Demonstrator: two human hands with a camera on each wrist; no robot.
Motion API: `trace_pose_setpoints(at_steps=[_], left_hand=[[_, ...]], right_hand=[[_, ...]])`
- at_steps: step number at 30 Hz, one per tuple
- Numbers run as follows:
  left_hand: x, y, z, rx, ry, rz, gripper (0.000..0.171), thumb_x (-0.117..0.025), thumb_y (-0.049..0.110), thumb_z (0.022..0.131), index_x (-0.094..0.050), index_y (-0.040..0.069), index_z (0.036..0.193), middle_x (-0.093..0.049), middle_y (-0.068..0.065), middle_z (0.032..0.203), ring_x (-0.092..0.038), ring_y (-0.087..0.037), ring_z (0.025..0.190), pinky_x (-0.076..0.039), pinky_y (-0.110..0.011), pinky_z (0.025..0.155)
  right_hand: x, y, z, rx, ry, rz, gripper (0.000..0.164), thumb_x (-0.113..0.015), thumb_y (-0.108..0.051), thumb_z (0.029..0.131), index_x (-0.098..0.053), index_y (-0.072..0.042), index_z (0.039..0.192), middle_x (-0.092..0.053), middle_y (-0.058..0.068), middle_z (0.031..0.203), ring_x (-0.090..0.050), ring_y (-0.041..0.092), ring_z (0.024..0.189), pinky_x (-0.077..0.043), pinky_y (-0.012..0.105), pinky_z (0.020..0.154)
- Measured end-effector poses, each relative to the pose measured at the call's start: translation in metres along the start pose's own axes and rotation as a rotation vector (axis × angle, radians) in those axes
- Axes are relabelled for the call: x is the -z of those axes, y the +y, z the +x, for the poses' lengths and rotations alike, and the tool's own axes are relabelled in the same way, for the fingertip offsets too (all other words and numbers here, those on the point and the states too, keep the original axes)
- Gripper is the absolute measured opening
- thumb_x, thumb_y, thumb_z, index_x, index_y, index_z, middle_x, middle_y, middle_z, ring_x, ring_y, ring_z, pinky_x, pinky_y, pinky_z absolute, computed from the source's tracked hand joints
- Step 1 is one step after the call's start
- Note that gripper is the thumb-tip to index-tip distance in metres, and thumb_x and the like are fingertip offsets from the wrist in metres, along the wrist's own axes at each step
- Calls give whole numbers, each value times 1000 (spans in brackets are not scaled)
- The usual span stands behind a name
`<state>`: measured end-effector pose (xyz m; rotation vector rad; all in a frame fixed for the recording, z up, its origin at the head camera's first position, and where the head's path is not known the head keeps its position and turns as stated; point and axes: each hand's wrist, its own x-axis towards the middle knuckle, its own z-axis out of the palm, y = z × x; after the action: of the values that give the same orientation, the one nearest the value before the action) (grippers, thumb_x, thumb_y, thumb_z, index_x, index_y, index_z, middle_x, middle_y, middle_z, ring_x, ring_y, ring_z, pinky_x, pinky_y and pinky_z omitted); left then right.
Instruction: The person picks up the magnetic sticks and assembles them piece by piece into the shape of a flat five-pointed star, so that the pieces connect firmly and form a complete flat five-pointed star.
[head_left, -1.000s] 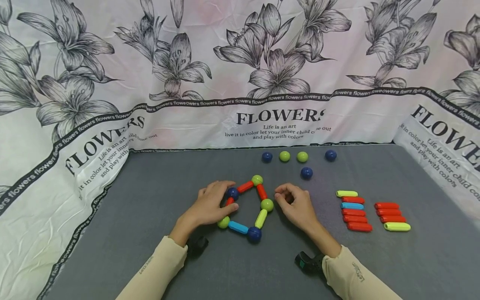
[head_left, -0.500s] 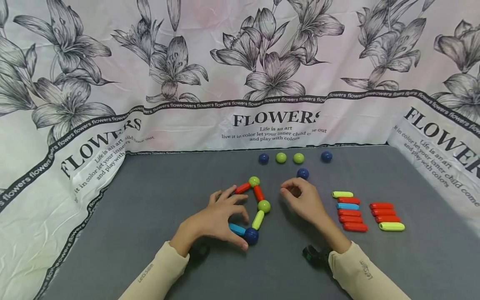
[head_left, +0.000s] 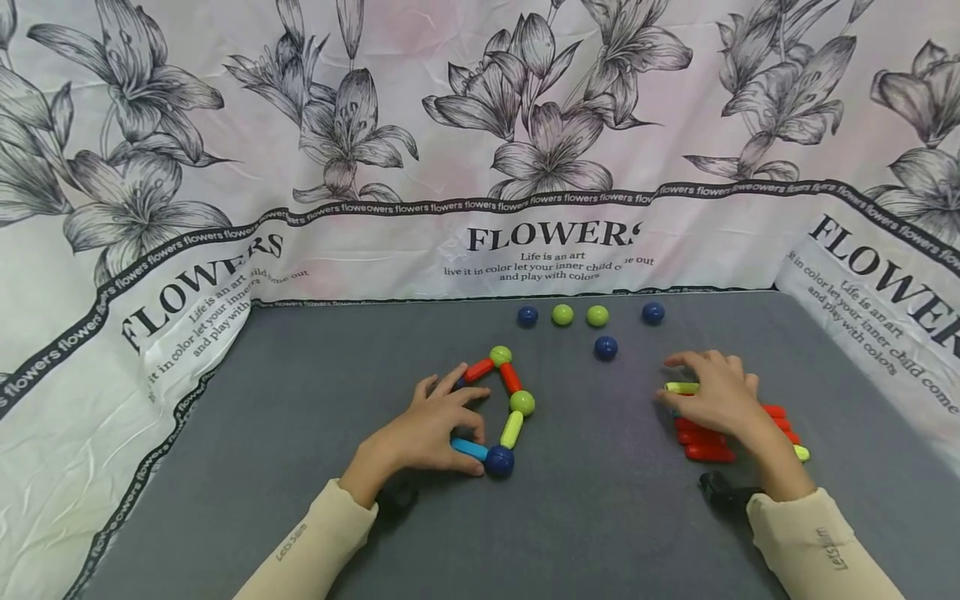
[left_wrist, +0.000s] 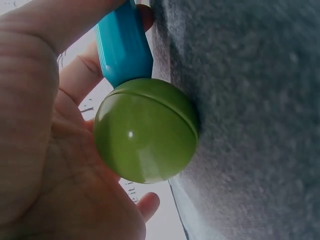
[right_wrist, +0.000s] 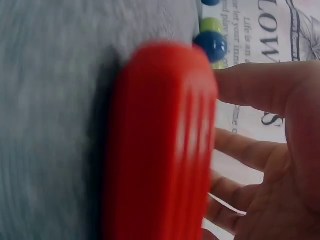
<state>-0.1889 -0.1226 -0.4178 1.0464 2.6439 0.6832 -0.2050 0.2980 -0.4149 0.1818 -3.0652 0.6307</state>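
Observation:
On the grey tabletop lies a ring of coloured building sticks joined by balls. My left hand point(head_left: 423, 429) pinches its blue stick point(head_left: 468, 448) between thumb and finger, beside a navy ball point(head_left: 499, 461). A green ball point(left_wrist: 145, 132) on that stick's other end shows in the left wrist view, near the palm. The left hand hides part of the ring's left side. Over the loose sticks at the right, my right hand point(head_left: 720, 396) spreads thumb and index finger around the end of a yellow-green stick point(head_left: 681, 388). A red stick point(right_wrist: 160, 140) fills the right wrist view.
Loose navy balls point(head_left: 606, 348) and green balls point(head_left: 562, 315) sit toward the back. More red sticks point(head_left: 708, 453) lie in two columns partly under the right hand. A flower-printed cloth point(head_left: 375, 250) hangs behind the tabletop and borders its sides.
My right hand has moved right from beside the ring to the loose sticks. My left hand has moved from the ring's upper left to its blue stick, and the ring has shifted slightly.

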Motion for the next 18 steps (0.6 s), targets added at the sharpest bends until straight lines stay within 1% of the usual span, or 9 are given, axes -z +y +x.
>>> trace_pose_setpoints(at_steps=[2, 4, 9, 11, 13, 15, 17, 18], left_hand=[[0, -1, 0, 7, 4, 1, 22, -88, 42, 78, -67, 37, 77, -45, -4, 159, -2, -39, 159, -4, -71, 117], [0, -3, 0, 12, 5, 2, 21, -88, 43, 78, -67, 38, 77, -45, -4, 159, -2, -39, 160, -4, -71, 117], [1, -6, 1, 18, -5, 8, 21, -87, 45, 78, -67, 39, 78, -44, -3, 160, 0, -37, 160, -5, -70, 117], [2, -7, 1, 19, -3, 5, 20, -87, 44, 79, -67, 39, 78, -45, -4, 160, 0, -37, 160, -5, -70, 117], [2, -8, 1, 23, 1, 0, 20, -87, 44, 79, -68, 39, 79, -45, -4, 160, 0, -37, 160, -4, -70, 118], [2, -8, 1, 25, 12, 1, 19, -87, 43, 79, -69, 38, 80, -47, -3, 158, -1, -37, 160, -5, -70, 118], [1, -9, 1, 26, 31, 13, 18, -86, 43, 80, -69, 37, 81, -49, -3, 156, -3, -37, 160, -6, -70, 118], [0, -9, 1, 28, 39, 26, 18, -85, 43, 81, -69, 36, 83, -51, -2, 155, -5, -35, 160, -7, -69, 118]], right_hand=[[2, 5, -1, -13, -28, -16, 59, -71, -44, 91, -59, -7, 136, -50, 31, 134, -40, 47, 110, -26, 54, 76], [2, 8, -1, -15, -33, -24, 56, -71, -41, 90, -61, -7, 133, -53, 30, 131, -44, 47, 109, -28, 52, 75], [-2, 10, 1, 5, 24, 17, 34, -70, -22, 88, -71, -4, 117, -64, 26, 116, -56, 44, 105, -30, 48, 71], [-3, 8, 2, 17, 45, 42, 29, -69, -18, 88, -73, -5, 113, -67, 23, 112, -59, 41, 101, -28, 46, 71], [-5, 6, 2, 44, 60, 59, 25, -69, -16, 89, -75, -7, 112, -69, 21, 111, -60, 36, 97, -26, 44, 71], [-8, 1, 2, 89, 78, 69, 23, -70, -16, 91, -75, -9, 112, -70, 18, 108, -60, 30, 91, -24, 43, 71], [-12, -6, 3, 159, 100, 86, 21, -73, -14, 91, -75, -12, 112, -72, 13, 105, -59, 23, 85, -23, 41, 71], [-14, -11, 3, 202, 113, 95, 21, -74, -14, 90, -76, -13, 111, -72, 10, 103, -58, 19, 84, -26, 41, 73]])
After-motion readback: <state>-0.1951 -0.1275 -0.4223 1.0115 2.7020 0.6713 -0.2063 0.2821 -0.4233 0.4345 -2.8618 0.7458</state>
